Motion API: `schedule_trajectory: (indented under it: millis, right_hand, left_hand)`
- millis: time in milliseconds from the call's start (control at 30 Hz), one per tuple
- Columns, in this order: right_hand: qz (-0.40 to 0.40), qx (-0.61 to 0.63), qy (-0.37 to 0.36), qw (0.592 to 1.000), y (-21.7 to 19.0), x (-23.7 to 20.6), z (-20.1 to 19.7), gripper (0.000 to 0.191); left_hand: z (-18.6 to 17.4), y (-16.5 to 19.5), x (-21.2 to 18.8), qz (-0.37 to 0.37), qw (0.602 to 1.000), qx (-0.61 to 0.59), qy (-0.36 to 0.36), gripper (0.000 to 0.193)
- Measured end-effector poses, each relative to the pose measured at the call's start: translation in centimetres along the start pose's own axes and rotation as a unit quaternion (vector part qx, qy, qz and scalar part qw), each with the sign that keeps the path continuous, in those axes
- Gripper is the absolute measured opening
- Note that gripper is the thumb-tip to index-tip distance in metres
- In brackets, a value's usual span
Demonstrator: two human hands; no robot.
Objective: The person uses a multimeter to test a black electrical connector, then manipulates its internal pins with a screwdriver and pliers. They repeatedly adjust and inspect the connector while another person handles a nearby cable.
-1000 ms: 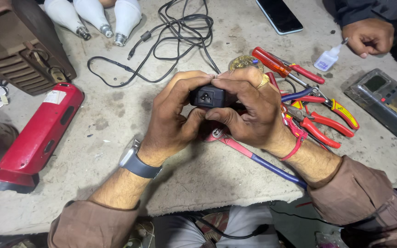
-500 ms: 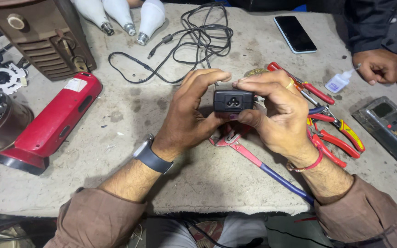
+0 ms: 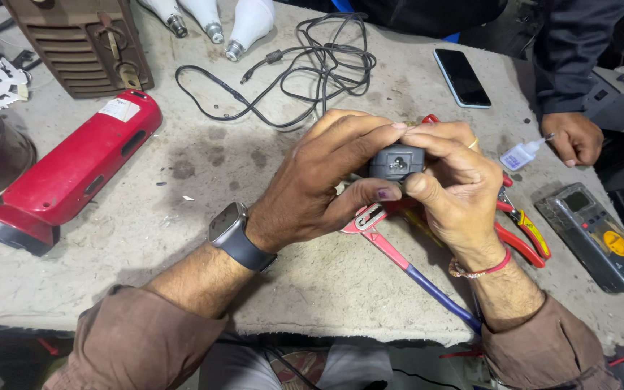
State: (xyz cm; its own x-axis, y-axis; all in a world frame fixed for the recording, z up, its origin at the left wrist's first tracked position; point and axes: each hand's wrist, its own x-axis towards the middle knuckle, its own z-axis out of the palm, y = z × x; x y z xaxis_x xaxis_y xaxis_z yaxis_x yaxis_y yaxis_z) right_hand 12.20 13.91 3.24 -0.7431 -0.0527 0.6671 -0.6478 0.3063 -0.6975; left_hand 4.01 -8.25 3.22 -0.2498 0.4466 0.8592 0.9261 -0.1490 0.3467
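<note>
- A red torch-like lamp lies flat at the left of the rough concrete bench, well apart from the work, with a brown slatted casing and three white bulbs behind it.
- The left hand, a dark watch at its wrist, clamps a small grey power adapter from the left, fingers curled over the top, thumb pressed under the front edge.
- The adapter is held above the bench at centre, between both hands; its socket face points toward the camera, so its long axis appears to run away from the viewer, most of the body hidden by fingers.
- The right hand closes on it from the right, thumb tip at the socket face. Even pressure from both thumbs, with the seam kept in view, would likely serve best.
- A coiled black cable lies behind; red-handled pliers lie beneath the right hand.
- At far right sit a multimeter and a phone; another person's hand holds a small dropper bottle.
</note>
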Motion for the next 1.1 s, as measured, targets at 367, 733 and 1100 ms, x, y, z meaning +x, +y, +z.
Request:
schedule_trajectory:
  millis: [367,733,1100]
  right_hand:
    - [0.013,0.055,0.020,0.998,0.1,0.1,0.2,0.045]
    - [0.015,0.028,0.021,0.999,-0.2,-0.3,0.5,0.049]
    - [-0.032,-0.093,0.010,0.995,-0.9,0.1,-0.1,0.049]
  left_hand:
    - [-0.1,0.2,0.0,0.004,0.999,-0.019,0.039,0.046]
    - [-0.3,0.9,-0.1,0.016,0.998,0.034,0.047,0.041]
    - [-0.1,0.9,0.2,0.041,0.996,0.060,0.046,0.048]
